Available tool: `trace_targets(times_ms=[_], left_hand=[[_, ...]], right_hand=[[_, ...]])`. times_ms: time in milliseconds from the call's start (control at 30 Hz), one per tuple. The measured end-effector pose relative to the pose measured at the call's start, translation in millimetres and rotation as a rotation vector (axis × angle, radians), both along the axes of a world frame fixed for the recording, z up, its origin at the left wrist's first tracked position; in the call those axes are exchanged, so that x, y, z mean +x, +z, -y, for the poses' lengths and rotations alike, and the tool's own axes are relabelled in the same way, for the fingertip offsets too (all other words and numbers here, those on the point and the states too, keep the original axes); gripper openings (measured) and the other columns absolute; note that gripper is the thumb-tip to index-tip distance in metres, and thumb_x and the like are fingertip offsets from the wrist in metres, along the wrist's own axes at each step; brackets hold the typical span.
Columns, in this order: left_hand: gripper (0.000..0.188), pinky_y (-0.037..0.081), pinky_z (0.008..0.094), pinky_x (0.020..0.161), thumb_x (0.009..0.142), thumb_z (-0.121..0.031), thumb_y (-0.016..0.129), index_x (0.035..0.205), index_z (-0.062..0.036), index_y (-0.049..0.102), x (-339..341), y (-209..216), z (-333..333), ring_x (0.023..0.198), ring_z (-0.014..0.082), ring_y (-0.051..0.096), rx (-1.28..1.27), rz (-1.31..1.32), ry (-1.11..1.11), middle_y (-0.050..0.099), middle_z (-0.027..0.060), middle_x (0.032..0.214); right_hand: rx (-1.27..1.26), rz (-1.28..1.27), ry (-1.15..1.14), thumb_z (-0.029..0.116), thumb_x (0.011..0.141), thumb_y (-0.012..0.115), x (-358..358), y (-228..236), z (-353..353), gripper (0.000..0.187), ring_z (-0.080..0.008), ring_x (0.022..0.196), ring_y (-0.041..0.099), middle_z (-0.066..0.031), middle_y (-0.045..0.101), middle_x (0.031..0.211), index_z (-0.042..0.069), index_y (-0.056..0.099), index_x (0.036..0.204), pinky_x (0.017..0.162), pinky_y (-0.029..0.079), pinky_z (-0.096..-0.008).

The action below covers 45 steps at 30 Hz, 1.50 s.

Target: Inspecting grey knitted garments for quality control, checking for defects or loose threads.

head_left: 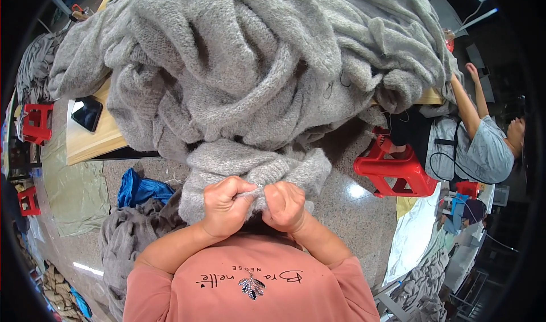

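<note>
Heaped grey knit fabric (pixel 227 66) blocks the way ahead of the left hand (pixel 230 205) and right hand (pixel 285 205). Rightward of the right hand, open room above the speckled floor (pixel 338 225) reaches the red plastic stool (pixel 398 167); leftward of the left hand, a darker knit pile (pixel 128 231) obstructs.

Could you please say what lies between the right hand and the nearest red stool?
The head view shows grey cloth beside the right hand, then speckled floor up to the stool.

Wooden table (pixel 85 143): grey knit cloth (pixel 210 77) heaped on top, phone (pixel 87 114) on its left end. Table's near side: left hand (pixel 230 205) and right hand (pixel 284 205) pinch grey knit cloth, close together. Table's near-left: blue cloth (pixel 142 189). Table's right: red stool (pixel 392 167), another person (pixel 475 145).
</note>
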<state>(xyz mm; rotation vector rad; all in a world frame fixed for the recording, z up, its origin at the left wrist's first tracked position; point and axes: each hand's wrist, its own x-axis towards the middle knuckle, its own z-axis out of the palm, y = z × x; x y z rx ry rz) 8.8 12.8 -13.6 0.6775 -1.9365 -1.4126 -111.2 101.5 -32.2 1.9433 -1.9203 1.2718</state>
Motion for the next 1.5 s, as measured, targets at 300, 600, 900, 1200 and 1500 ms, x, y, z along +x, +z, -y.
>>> trace_targets(times_ms=[300, 600, 900, 1200, 1500], left_hand=[[0.014, 0.044, 0.0226, 0.06, 0.067, 0.011, 0.059, 0.074, -0.0009, 0.055, 2.3, -11.7, 2.2, 0.067, 0.011, 0.056, 0.108, -0.029, 0.186, 0.06, 0.0075, 0.074], [0.01, 0.043, 0.0223, 0.06, 0.07, 0.009, 0.06, 0.074, 0.0006, 0.056, 0.6, -8.3, 1.0, 0.067, 0.0084, 0.053, 0.126, -0.063, 0.114, 0.06, 0.006, 0.074], [0.006, 0.041, 0.0192, 0.057, 0.072, 0.005, 0.061, 0.073, 0.0006, 0.057, -1.0, -3.2, 1.3, 0.064, 0.0044, 0.05, 0.567, -0.053, 0.115, 0.058, 0.0009, 0.068], [0.007, 0.041, 0.0201, 0.057, 0.073, 0.003, 0.063, 0.074, 0.0003, 0.057, -2.9, -1.9, 5.7, 0.065, 0.0049, 0.049, 0.115, -0.03, 0.275, 0.059, 0.0014, 0.07], [0.006, 0.04, 0.0208, 0.062, 0.071, 0.004, 0.061, 0.073, 0.0, 0.056, -3.4, 1.5, 23.1, 0.068, 0.0066, 0.05, 0.172, -0.024, 0.066, 0.058, 0.0019, 0.073]], right_hand=[[0.047, 0.068, 0.017, -0.004, 0.05, 0.051, 0.0, -0.3, 21.1, 0.026, -0.0252, 0.045, 0.045, -0.0095, 0.042, 0.057, -0.002, 0.05, 0.076, 0.04, 0.038, -0.0341], [0.101, 0.162, 0.02, -0.001, 0.051, 0.054, 1.3, 8.3, 9.7, 0.024, -0.0242, 0.044, 0.045, -0.008, 0.04, 0.056, -0.001, 0.051, 0.075, 0.04, 0.038, -0.0328], [0.024, -0.098, 0.058, 0.002, 0.052, 0.054, -7.2, -1.0, 11.2, 0.021, -0.0226, 0.043, 0.044, -0.0073, 0.038, 0.054, 0.0, 0.05, 0.073, 0.039, 0.037, -0.0323], [0.01, 0.088, -0.007, -0.004, 0.051, 0.053, -2.4, 2.3, 31.5, 0.021, -0.025, 0.043, 0.043, -0.0087, 0.039, 0.055, 0.0, 0.049, 0.071, 0.04, 0.036, -0.0345], [0.191, 0.778, 0.193, -0.006, 0.057, 0.046, -9.6, 11.1, 18.2, 0.029, -0.0216, 0.055, 0.053, -0.0113, 0.053, 0.067, -0.001, 0.056, 0.083, 0.052, 0.042, -0.0289]])
